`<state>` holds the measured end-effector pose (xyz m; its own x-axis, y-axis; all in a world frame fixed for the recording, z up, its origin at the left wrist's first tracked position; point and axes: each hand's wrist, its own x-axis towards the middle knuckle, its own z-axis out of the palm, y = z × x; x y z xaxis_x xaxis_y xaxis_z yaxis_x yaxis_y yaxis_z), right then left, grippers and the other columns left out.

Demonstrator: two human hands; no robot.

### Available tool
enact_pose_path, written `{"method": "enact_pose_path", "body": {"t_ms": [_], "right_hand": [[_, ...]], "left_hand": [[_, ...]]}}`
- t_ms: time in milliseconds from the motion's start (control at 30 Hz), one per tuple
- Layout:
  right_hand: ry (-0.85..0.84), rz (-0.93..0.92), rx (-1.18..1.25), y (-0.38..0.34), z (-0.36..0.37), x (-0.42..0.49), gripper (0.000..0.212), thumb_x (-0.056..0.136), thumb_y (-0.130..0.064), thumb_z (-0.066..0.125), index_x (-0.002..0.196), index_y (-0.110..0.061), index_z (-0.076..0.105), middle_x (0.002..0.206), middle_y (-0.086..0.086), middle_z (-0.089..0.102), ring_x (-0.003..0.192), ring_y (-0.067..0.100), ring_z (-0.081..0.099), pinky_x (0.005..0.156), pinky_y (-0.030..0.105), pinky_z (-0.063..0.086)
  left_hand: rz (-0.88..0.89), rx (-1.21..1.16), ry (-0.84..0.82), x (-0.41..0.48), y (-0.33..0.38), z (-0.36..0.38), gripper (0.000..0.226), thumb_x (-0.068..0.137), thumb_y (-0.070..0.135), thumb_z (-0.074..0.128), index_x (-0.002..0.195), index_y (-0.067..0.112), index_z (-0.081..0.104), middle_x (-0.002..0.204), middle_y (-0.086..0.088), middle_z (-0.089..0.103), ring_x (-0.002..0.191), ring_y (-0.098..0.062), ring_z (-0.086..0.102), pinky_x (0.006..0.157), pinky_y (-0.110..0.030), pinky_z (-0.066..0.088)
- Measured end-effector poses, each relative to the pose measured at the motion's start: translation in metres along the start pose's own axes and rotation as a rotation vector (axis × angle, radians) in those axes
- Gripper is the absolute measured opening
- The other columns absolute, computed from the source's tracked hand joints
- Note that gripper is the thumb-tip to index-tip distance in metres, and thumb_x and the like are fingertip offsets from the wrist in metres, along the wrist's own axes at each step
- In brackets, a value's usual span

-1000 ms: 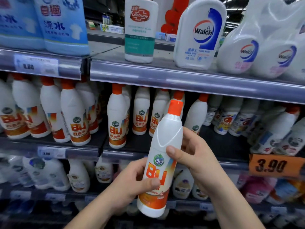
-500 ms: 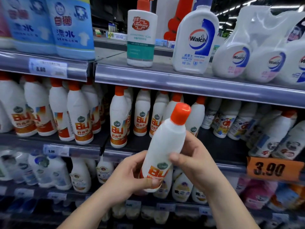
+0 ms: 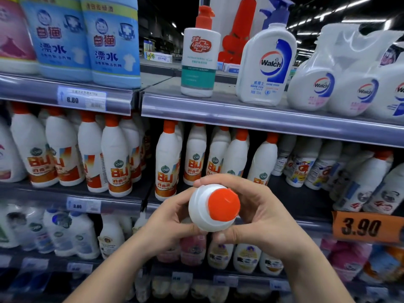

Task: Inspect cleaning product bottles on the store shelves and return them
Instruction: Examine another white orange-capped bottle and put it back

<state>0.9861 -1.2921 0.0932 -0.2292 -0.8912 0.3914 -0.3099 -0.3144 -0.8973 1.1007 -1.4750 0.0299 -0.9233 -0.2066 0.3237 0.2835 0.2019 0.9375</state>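
Observation:
A white disinfectant bottle (image 3: 201, 215) with an orange cap is tipped toward me, so I see its cap and shoulder end-on. My left hand (image 3: 168, 224) grips it from the left, and my right hand (image 3: 260, 217) wraps it from the right with fingers over the top and the thumb beneath. The label is hidden. Behind my hands, several matching bottles (image 3: 166, 162) stand upright on the middle shelf (image 3: 105, 196).
The top shelf (image 3: 240, 112) carries blue bleach bottles (image 3: 111, 47), a Lifebuoy pump bottle (image 3: 200, 60) and Walch bottles (image 3: 267, 66). An orange 3.90 price tag (image 3: 367, 227) hangs at the right. Lower shelves hold several more white bottles (image 3: 72, 232).
The bottle has tilted from upright, label facing me, until its orange cap points at me. Both hands stayed on it. The view has moved closer to the shelves.

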Motion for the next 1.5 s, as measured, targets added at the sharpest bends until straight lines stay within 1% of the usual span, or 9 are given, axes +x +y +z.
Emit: {"method": "enact_pose_path", "body": {"t_ms": [167,267,333,600,833,1067,1233,1367,1500], "right_hand": [[0.179,0.02,0.124,0.005,0.003,0.007,0.063,0.077,-0.027,0.092,0.135,-0.017,0.068,0.124,0.009,0.076,0.116,0.03,0.074,0.091,0.039,0.062],[0.425,0.131,0.223,0.016,0.006,0.016,0.078,0.069,-0.066,0.088,0.129,-0.019,0.07,0.118,0.01,0.079,0.108,0.03,0.078,0.081,0.037,0.064],[0.497,0.213,0.323,0.026,0.007,0.02,0.076,0.073,-0.068,0.079,0.128,-0.016,0.07,0.121,0.013,0.079,0.109,0.033,0.077,0.083,0.041,0.066],[0.485,0.292,0.517,0.056,0.006,0.021,0.061,0.085,-0.051,0.074,0.134,-0.014,0.068,0.129,0.02,0.075,0.11,0.032,0.077,0.088,0.046,0.066],[0.458,0.234,0.019,0.051,0.004,0.022,0.069,0.084,-0.022,0.09,0.142,-0.037,0.056,0.122,-0.002,0.08,0.112,0.018,0.078,0.084,0.029,0.065],[0.538,0.217,-0.377,0.05,0.017,0.046,0.068,0.083,-0.027,0.091,0.125,-0.06,0.049,0.118,-0.043,0.065,0.107,-0.018,0.063,0.076,0.0,0.05],[0.66,0.25,-0.579,0.069,0.021,0.065,0.06,0.08,-0.029,0.092,0.119,-0.048,0.051,0.112,-0.025,0.07,0.107,-0.005,0.066,0.083,0.016,0.053],[0.726,0.361,-0.668,0.092,0.016,0.082,0.047,0.085,-0.03,0.088,0.119,-0.025,0.055,0.114,0.001,0.07,0.109,0.022,0.068,0.09,0.043,0.06],[0.744,0.352,-0.628,0.111,0.012,0.1,0.059,0.088,-0.02,0.086,0.137,-0.021,0.052,0.117,-0.005,0.068,0.112,0.018,0.066,0.096,0.036,0.055]], "left_hand": [[-0.027,0.007,-0.066,-0.002,-0.001,-0.008,0.061,0.072,0.018,0.095,0.127,0.033,0.072,0.12,-0.002,0.08,0.111,-0.019,0.076,0.094,-0.032,0.06],[-0.068,-0.056,-0.017,-0.005,0.003,-0.004,0.063,0.064,0.051,0.097,0.118,0.025,0.077,0.115,-0.01,0.081,0.107,-0.028,0.078,0.092,-0.039,0.063],[-0.099,-0.028,0.068,-0.006,0.007,-0.002,0.062,0.058,0.064,0.094,0.107,0.028,0.08,0.107,-0.006,0.084,0.099,-0.024,0.081,0.083,-0.034,0.064],[-0.155,0.065,0.208,-0.014,0.001,-0.003,0.048,0.059,0.058,0.09,0.097,0.03,0.082,0.096,0.002,0.084,0.087,-0.017,0.082,0.072,-0.028,0.064],[-0.106,0.025,0.111,-0.005,-0.021,-0.012,0.049,0.09,0.038,0.078,0.138,0.035,0.068,0.129,0.009,0.077,0.122,-0.013,0.071,0.103,-0.039,0.056],[-0.037,0.104,0.219,0.011,-0.041,-0.021,0.057,0.089,0.045,0.077,0.144,0.043,0.061,0.135,0.017,0.072,0.129,-0.006,0.066,0.106,-0.032,0.054],[-0.223,0.192,0.408,0.015,-0.063,-0.042,0.052,0.09,0.026,0.082,0.139,0.032,0.064,0.117,0.016,0.078,0.111,0.009,0.069,0.097,-0.016,0.057],[-0.32,0.148,0.421,0.006,-0.077,-0.065,0.032,0.093,0.008,0.077,0.115,0.032,0.073,0.109,0.016,0.081,0.105,0.002,0.074,0.103,-0.04,0.059],[-0.349,0.14,0.387,0.006,-0.081,-0.077,0.02,0.094,0.009,0.076,0.102,0.028,0.079,0.103,0.014,0.083,0.098,-0.005,0.077,0.099,-0.045,0.06]]}}
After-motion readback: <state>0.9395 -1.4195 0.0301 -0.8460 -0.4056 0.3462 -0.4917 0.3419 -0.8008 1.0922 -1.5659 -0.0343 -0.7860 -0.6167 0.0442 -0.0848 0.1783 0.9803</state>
